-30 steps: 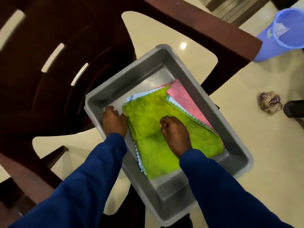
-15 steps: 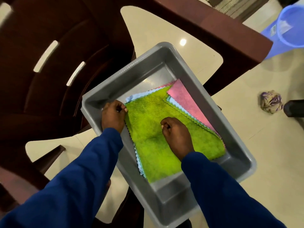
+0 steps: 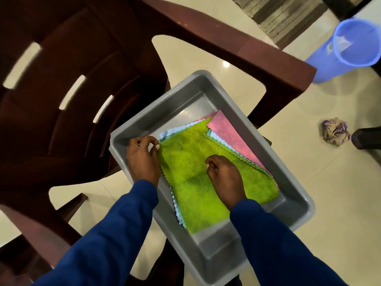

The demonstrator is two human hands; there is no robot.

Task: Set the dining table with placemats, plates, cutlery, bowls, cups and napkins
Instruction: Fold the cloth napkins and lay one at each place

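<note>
Firstly, left hand [image 3: 143,159]: pinches the green napkin [image 3: 198,178] at its corner. Right hand [image 3: 224,178]: fingers curled, gripping the napkin's middle. Grey tub [image 3: 296,203]: holds green napkin atop light-blue [image 3: 175,203] and pink napkins [image 3: 233,137]; sits on a brown chair [image 3: 226,44].

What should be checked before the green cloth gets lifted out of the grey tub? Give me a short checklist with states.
1. Left hand has a hold on the green cloth: ok, its fingertips pinch the cloth's far-left corner.
2. Right hand has a hold: cannot tell, its curled fingers rest on the cloth's middle.
3. Only one cloth is taken: cannot tell, the light blue cloth edge lies right under the pinched corner.
4. Pink cloth is free of the grip: ok, it lies apart from both hands.
5. Grey tub sits steady on the chair: cannot tell, its support is hidden.
</note>
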